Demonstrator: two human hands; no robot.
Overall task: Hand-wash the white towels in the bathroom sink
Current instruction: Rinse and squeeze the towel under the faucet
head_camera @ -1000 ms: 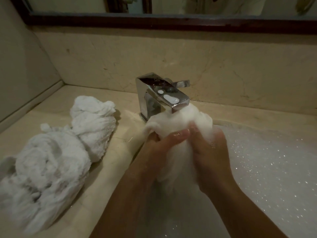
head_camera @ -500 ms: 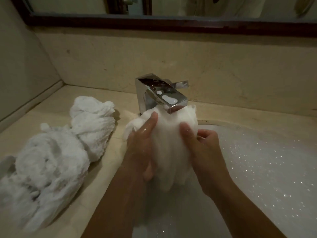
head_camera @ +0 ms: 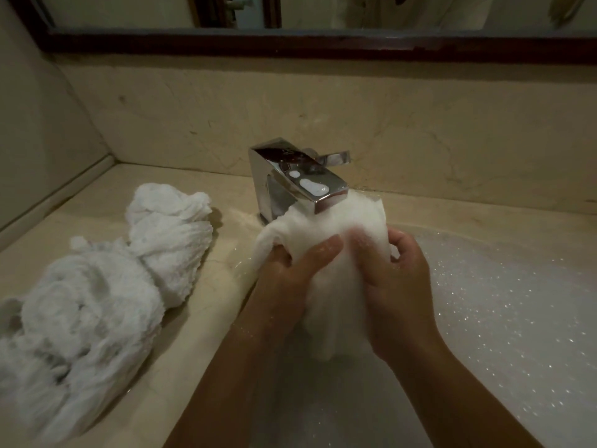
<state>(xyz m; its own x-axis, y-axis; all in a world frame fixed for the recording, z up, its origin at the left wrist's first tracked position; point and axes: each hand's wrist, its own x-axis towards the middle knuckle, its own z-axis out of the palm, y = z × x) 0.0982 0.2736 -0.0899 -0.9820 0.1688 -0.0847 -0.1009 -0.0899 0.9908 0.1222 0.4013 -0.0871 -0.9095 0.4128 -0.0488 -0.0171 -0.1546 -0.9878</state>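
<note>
Both hands sit close together, each clamped on the same white towel (head_camera: 326, 227). The left hand (head_camera: 290, 276) bunches its left edge with the thumb laid across the front. The right hand (head_camera: 394, 286) grips the other side, its fingers curled behind the cloth. Held like this, the towel hangs as a gathered column between the palms and down toward the sink (head_camera: 420, 226), probably so two folds can be rubbed together while the drips fall back into the suds (head_camera: 517, 302), which spread below and to the right of the hands. Its top sits just under the spout of the chrome faucet (head_camera: 290, 179), directly beyond the hands; whether water is running I cannot tell. Left of the left hand, a twisted pile of towels (head_camera: 97, 302) lies on the beige stone counter (head_camera: 200, 321), apart from the basin. Beyond the faucet a marbled backsplash (head_camera: 387, 118) rises to a dark-framed mirror (head_camera: 290, 43). The room is dim.
</note>
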